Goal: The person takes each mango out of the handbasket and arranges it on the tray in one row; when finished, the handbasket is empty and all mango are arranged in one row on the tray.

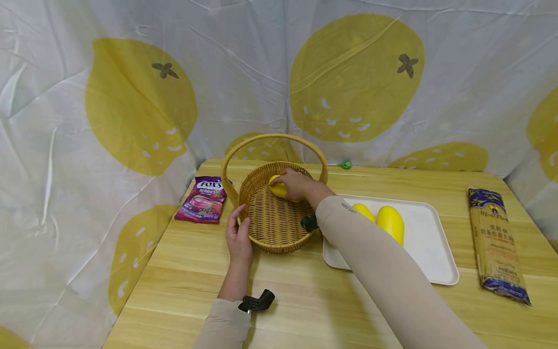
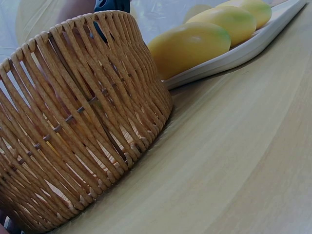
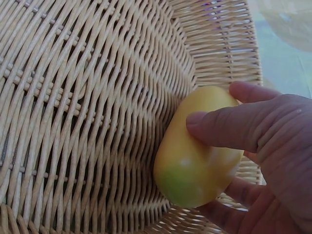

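My right hand (image 1: 298, 185) reaches inside the round wicker basket (image 1: 279, 248) and grips a yellow mango (image 1: 277, 188). In the right wrist view, the thumb lies over this mango (image 3: 192, 156), which has a green end; other fingers are round its far side, close to the woven wall. My left hand (image 1: 239, 238) rests against the basket's left side, near the foot of its arched handle, its fingers extended. In the left wrist view, three mangoes (image 2: 190, 46) lie in a row on the white tray (image 2: 219, 66); my right forearm partly hides them in the head view.
A purple candy bag (image 1: 203, 199) lies left of the basket. At the right stands off a long spaghetti packet (image 1: 498, 242). Behind the basket lies a green-wrapped lollipop (image 1: 346, 165). A lemon-print curtain (image 1: 244, 63) hangs along the table's back edge.
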Tool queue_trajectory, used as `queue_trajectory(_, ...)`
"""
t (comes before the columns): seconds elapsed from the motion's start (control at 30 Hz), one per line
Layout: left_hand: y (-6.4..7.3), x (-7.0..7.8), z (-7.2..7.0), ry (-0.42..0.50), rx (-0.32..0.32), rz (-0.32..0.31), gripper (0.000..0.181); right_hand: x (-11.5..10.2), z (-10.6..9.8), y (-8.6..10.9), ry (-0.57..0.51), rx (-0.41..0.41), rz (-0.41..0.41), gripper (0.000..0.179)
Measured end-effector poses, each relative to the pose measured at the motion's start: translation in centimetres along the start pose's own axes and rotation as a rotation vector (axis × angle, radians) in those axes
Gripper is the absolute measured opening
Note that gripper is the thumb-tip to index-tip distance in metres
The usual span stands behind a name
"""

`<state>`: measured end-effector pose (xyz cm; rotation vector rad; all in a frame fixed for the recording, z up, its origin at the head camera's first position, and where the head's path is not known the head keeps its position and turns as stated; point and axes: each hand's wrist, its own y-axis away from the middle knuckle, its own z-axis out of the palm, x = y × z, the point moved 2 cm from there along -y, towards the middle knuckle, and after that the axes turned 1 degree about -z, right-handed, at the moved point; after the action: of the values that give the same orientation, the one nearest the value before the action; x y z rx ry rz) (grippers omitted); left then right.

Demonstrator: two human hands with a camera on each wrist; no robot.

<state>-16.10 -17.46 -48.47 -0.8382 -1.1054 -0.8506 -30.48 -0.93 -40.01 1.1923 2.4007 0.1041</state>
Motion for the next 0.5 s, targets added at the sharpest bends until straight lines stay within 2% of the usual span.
queue_trajectory(0.27,0.03,0.08,-0.01,-0.007,-0.002,0.019,0.038,-0.28,-0.22,0.44,-0.018,-0.012,-0.006,0.057)
queue_trajectory(0.5,0.03,0.13,0.01,0.005,-0.002,0.019,0.039,-0.52,-0.41,0.83,-0.046,0.015,-0.039,0.058)
